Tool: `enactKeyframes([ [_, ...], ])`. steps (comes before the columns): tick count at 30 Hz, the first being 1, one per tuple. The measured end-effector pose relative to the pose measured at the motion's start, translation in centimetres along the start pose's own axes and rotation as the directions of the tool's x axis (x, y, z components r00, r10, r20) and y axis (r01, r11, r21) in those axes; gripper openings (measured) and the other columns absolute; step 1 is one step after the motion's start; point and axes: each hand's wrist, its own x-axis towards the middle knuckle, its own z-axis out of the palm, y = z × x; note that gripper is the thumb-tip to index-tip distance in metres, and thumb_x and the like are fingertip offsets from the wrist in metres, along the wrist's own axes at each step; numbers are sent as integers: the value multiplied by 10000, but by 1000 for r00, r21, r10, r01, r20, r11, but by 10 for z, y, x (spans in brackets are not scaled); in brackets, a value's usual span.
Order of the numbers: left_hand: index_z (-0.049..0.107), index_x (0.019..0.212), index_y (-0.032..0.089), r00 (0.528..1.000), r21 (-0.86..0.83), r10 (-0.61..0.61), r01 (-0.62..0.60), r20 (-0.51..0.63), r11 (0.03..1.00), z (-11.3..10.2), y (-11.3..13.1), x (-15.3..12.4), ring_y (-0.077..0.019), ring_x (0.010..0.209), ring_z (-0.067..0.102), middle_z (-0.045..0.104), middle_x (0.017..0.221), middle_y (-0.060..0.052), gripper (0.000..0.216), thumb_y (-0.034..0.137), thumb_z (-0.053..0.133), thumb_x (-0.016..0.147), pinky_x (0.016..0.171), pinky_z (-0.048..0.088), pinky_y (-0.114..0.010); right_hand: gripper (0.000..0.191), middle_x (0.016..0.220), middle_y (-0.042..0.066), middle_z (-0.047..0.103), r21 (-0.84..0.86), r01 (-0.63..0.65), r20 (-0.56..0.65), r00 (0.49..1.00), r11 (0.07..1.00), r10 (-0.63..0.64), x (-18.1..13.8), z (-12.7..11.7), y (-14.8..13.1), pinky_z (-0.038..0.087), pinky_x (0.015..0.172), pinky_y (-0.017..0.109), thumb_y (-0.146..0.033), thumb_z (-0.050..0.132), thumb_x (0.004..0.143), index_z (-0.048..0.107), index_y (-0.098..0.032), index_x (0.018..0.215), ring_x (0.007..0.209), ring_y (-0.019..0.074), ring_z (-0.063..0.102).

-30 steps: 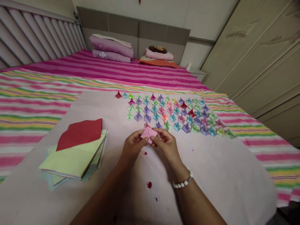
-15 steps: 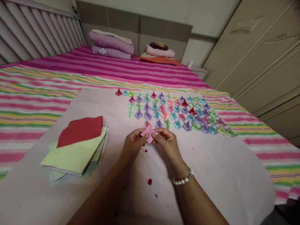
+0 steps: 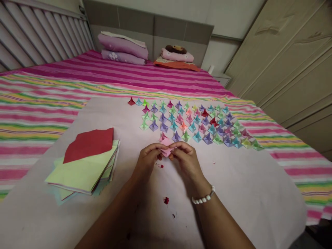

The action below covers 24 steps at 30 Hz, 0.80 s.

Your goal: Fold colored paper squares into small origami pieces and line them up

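Note:
My left hand (image 3: 147,159) and my right hand (image 3: 184,157) meet over a white sheet (image 3: 233,186) spread on the bed. Both pinch a small folded pink paper piece (image 3: 166,151) between their fingertips, and the fingers hide most of it. A white bead bracelet (image 3: 203,199) circles my right wrist. Just beyond my hands lie rows of several small folded paper shapes (image 3: 194,124) in many colours. The nearest one is pink (image 3: 163,137).
A stack of coloured paper squares (image 3: 83,166) with a red sheet (image 3: 89,143) on top lies at the left. Small red scraps (image 3: 166,200) dot the sheet near my arms. Pillows (image 3: 121,48) sit at the headboard. A wardrobe (image 3: 290,62) stands at the right.
My fingers have closed further over the pink paper piece, so less of it shows. The hands stay in nearly the same spot.

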Motion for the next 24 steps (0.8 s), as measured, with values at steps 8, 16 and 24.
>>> enactKeyframes([
  [8,703,765,161,993,218,54,-29,-107,976,5,7,-4,-85,571,459,563,590,31,182,319,732,681,583,380,-218,112,590,-17,646,-80,86,70,994,993,-80,-1,-2,3,456,614,273,-225,635,745,730,-203,800,583,131,579],
  [16,587,1223,171,983,258,134,-97,-128,961,6,1,-2,-96,649,544,641,751,12,563,273,746,694,637,436,-216,269,644,-34,618,-132,112,-51,992,985,-120,0,3,1,429,548,256,-265,790,638,709,-222,890,562,113,522],
  [24,704,817,134,992,70,-120,123,-45,990,6,5,-4,-150,716,615,692,747,-29,338,409,790,640,705,471,-262,425,665,-43,638,-35,103,-16,995,994,-103,3,2,3,444,600,272,-228,799,608,661,-217,1011,588,117,552],
])
